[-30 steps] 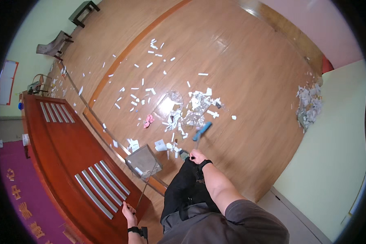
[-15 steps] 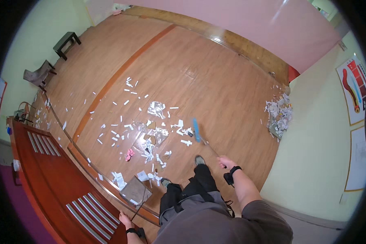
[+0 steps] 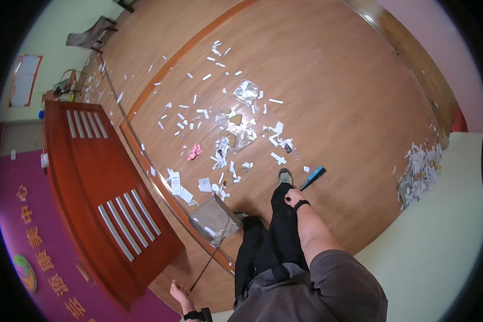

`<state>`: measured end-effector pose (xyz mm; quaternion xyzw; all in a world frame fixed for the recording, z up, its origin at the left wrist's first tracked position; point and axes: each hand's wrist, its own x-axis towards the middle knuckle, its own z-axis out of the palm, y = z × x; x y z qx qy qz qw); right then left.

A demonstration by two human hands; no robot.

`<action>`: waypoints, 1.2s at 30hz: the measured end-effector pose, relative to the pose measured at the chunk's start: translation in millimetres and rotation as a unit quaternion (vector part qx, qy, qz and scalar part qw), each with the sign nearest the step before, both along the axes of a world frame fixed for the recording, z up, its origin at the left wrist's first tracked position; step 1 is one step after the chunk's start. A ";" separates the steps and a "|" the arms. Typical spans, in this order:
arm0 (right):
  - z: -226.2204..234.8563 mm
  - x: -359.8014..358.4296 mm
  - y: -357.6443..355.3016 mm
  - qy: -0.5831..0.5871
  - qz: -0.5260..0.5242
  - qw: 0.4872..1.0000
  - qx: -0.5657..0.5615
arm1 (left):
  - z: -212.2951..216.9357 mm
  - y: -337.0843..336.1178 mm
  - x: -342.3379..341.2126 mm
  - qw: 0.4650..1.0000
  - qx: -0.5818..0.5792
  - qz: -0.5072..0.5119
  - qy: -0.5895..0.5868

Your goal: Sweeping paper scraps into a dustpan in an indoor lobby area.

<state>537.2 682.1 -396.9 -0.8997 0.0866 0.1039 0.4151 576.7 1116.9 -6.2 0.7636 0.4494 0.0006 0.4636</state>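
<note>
Drawing back from the litter, my broom with a bright blue, narrow head [image 3: 312, 178] had come to the right of my right grey-green shoe [image 3: 285, 176]; half a second earlier it stood right beside the scraps, with a longer stretch of its handle showing. Whether its bristles touched the floor, I couldn't tell. That shoe had also moved forward, nearer the litter. The grey, boxy dustpan [image 3: 212, 214] stayed by my left foot.

My hands were well apart. The right hand [image 3: 293, 198] was closed in a fist around the broom's handle, its arm reaching forward past my thigh. The left hand [image 3: 181, 292] hung low and out to the side, fingers curled round the dustpan's long, thin, dark handle [image 3: 203, 275].

White paper scraps [image 3: 220, 150] and crinkled clear plastic [image 3: 246, 92] lay scattered over the brown wood-plank floor [image 3: 333, 96], a crumpled pink piece [image 3: 195, 152] among them. A heap of white scraps [image 3: 421, 172] sat against the pale wall on my right. To my left stood a glossy red-brown wooden counter [image 3: 104, 182] with silver strips, beside a purple wall [image 3: 16, 214].
</note>
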 end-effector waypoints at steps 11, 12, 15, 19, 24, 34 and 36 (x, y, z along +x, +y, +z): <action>51.1 -8.3 -102.1 0.277 -0.334 0.635 0.639 | -54.2 -77.9 -76.6 0.995 -0.097 -0.023 0.016; 74.2 -10.9 -123.6 0.311 -0.368 0.636 0.603 | -73.1 -78.3 -82.5 0.980 -0.180 -0.073 0.034; 124.7 -38.5 -176.5 0.336 -0.391 0.625 0.586 | -120.5 -101.7 -94.7 0.950 -0.260 -0.163 0.051; 197.3 -36.1 -186.2 0.309 -0.328 0.780 0.435 | -184.7 -115.4 -108.9 0.953 -0.158 -0.254 0.042; 214.2 -5.0 -220.8 0.287 -0.239 0.899 0.229 | -210.0 -143.7 -118.2 0.947 -0.061 -0.312 0.042; 135.9 93.4 -321.1 0.289 -0.118 0.949 0.048 | -260.9 -276.3 -90.3 0.859 0.093 -0.463 0.200; 118.5 101.4 -327.0 0.281 -0.087 0.956 0.009 | -290.5 -300.9 -78.5 0.838 0.102 -0.484 0.230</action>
